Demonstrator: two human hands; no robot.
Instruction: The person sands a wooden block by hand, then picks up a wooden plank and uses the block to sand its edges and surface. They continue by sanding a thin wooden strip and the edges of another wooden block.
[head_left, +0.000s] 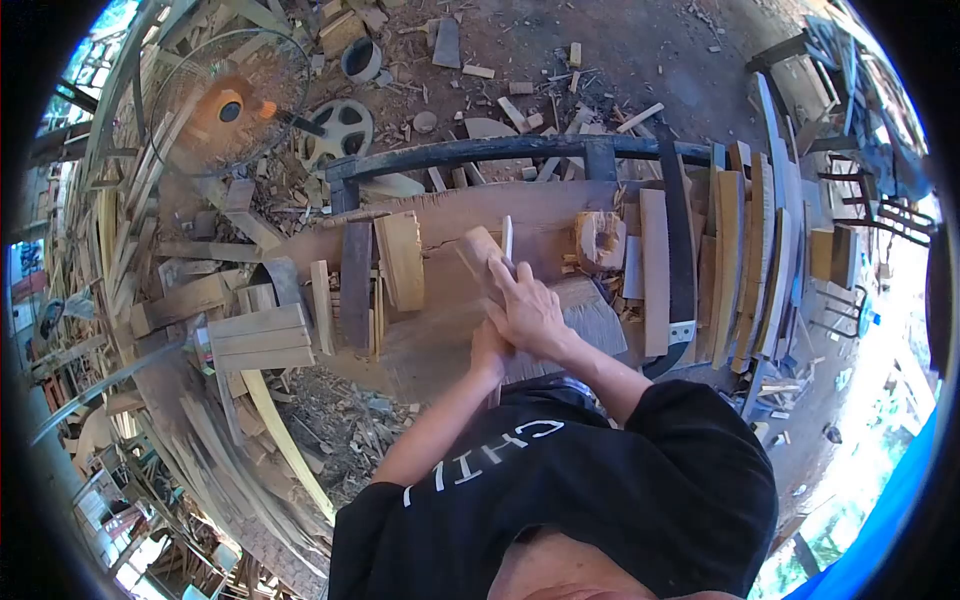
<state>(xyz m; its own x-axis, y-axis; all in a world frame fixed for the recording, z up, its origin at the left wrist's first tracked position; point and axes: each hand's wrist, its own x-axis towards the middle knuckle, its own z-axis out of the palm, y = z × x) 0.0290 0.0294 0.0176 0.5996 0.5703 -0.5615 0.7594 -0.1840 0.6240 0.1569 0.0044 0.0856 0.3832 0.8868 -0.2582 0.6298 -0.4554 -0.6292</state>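
My right hand (528, 312) is closed over a wooden block (480, 250), its fingers along the upper face. The block slants up and to the left from my grip. Just below, my left hand (489, 350) is pressed close against the right one. Its fingers are mostly hidden, curled round something I cannot make out. Past the right fingertips, the end of a thin pale wooden strip (507, 238) sticks up beside the block. Beneath both hands lies a broad, worn wooden board (585, 315) on the bench.
A large handsaw (680, 250) stands among upright boards on the right. A notched wood block (600, 240) sits nearer. To the left are a thick wood piece (402, 262) and stacked planks (262, 338). A fan (230, 105) stands at the upper left; offcuts litter the ground.
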